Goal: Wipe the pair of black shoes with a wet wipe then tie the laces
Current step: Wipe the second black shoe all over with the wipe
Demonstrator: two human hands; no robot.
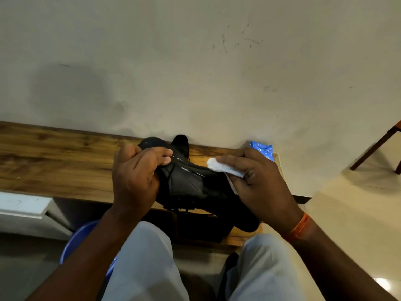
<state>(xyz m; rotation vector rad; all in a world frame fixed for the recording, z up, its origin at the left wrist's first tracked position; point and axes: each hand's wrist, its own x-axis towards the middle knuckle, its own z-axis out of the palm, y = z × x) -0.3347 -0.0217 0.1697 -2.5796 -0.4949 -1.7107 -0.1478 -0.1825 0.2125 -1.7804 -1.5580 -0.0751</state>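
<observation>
the left hand (pixel 134 177) grips the black shoe (pixel 191 183) at one end, holding it above the wooden table (pixel 54 157) so its side faces up. the right hand (pixel 258 183) pinches the wet wipe (pixel 223 167) against the shoe's other end. the second shoe (pixel 181 143) stands just behind it.

Black shoe (pixel 191 183) tilted over table edge, 2nd shoe (pixel 181 143) behind, white wipe (pixel 225 167) crumpled

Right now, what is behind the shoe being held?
Behind the held shoe, a second black shoe stands against the wall on the wooden table; most of it is covered.
</observation>
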